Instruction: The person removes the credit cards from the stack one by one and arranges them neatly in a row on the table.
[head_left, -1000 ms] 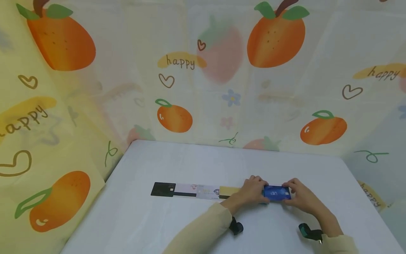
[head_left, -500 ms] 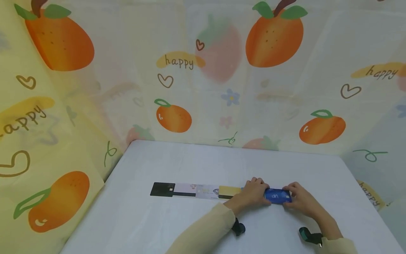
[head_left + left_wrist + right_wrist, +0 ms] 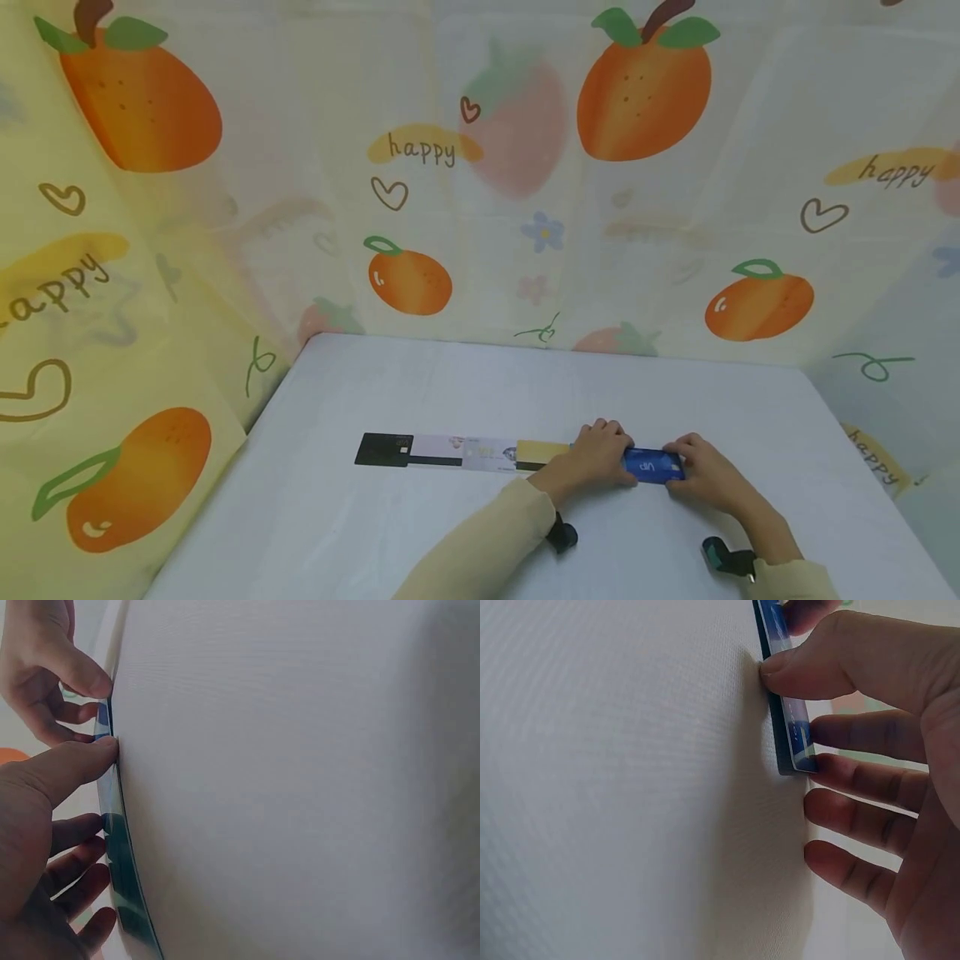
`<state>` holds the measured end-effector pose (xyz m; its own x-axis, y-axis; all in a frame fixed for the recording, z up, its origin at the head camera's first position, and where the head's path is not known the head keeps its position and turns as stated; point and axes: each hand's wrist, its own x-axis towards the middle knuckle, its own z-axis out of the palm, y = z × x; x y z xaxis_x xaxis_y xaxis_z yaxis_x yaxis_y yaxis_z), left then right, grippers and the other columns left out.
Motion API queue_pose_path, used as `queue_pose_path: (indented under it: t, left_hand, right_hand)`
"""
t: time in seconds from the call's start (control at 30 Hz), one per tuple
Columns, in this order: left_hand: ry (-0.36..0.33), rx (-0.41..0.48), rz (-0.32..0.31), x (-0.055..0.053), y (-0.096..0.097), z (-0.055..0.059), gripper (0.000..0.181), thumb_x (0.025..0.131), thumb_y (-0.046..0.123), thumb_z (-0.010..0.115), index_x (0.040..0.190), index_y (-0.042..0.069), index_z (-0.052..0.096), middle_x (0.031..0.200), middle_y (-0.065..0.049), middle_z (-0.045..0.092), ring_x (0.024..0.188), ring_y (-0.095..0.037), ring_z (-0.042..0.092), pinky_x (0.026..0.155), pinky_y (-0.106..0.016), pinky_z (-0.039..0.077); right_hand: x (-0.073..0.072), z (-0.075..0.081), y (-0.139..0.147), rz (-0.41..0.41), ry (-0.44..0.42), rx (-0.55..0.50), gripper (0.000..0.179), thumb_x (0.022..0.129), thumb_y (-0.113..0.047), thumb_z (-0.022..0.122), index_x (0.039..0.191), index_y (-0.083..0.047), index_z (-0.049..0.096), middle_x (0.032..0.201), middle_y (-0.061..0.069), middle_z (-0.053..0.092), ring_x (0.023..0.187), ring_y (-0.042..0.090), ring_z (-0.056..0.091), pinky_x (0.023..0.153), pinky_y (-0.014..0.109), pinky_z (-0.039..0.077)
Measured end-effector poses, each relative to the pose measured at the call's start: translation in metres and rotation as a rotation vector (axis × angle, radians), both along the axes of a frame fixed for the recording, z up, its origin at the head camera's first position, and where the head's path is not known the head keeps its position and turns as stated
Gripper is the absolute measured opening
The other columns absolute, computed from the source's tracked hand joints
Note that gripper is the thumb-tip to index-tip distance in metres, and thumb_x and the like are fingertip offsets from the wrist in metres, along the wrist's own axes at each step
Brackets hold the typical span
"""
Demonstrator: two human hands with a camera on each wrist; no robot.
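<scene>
Toward the right of a row of cards on the white table lies a blue card (image 3: 651, 466) marked "VIP". My left hand (image 3: 596, 454) holds it at its left end, thumb on the near edge and fingers on the far edge. At the right end, my right hand (image 3: 708, 475) pinches it between thumb and fingers. A teal card (image 3: 126, 877) runs under the left fingers in the left wrist view; the left hand mostly hides it from the head camera. In the right wrist view, the blue card (image 3: 801, 739) shows a thick dark side beneath its printed face.
Leftward the row continues with a yellow card (image 3: 543, 452) bearing a dark stripe, pale cards (image 3: 438, 446) and a black card (image 3: 383, 448) at its end. A fruit-printed cloth (image 3: 495, 250) hangs behind the white table (image 3: 300, 533).
Both hands stay on the blue card. It has shifted slightly toward the near side and then a little left, with the right hand moving along with it.
</scene>
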<state>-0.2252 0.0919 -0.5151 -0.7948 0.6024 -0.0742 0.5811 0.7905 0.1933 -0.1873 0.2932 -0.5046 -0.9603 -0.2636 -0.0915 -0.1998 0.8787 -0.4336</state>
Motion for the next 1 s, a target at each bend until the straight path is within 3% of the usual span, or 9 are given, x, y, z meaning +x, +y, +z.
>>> queue_pose_path:
  t: [0.4, 0.73, 1.0]
  left_hand:
    - [-0.061, 0.026, -0.039, -0.0048, -0.0053, -0.0017, 0.055, 0.081, 0.049, 0.074, 0.128, 0.022, 0.062, 0.118, 0.009, 0.058, 0.105, -0.004, 0.049, 0.093, -0.015, 0.043]
    - [-0.030, 0.033, -0.040, -0.0057, -0.0073, -0.0050, 0.052, 0.081, 0.048, 0.074, 0.126, 0.023, 0.064, 0.118, 0.009, 0.059, 0.106, -0.005, 0.050, 0.094, -0.016, 0.042]
    - [-0.019, 0.016, -0.029, -0.0024, -0.0072, -0.0011, 0.053, 0.082, 0.050, 0.073, 0.127, 0.026, 0.063, 0.118, 0.010, 0.058, 0.106, -0.005, 0.049, 0.093, -0.019, 0.043]
  right_hand:
    - [-0.0006, -0.0015, -0.0019, -0.002, -0.014, 0.019, 0.052, 0.070, -0.017, 0.080, 0.116, 0.000, 0.065, 0.108, 0.015, 0.057, 0.090, 0.022, 0.054, 0.078, 0.043, 0.050]
    - [-0.0010, -0.0017, -0.0039, -0.009, -0.016, 0.023, 0.051, 0.070, -0.016, 0.080, 0.116, 0.000, 0.065, 0.108, 0.016, 0.056, 0.093, 0.025, 0.055, 0.081, 0.048, 0.050]
    - [-0.0004, 0.0000, -0.0049, -0.027, -0.001, 0.031, 0.050, 0.070, -0.016, 0.080, 0.115, 0.000, 0.066, 0.105, 0.015, 0.056, 0.092, 0.026, 0.055, 0.082, 0.049, 0.050]
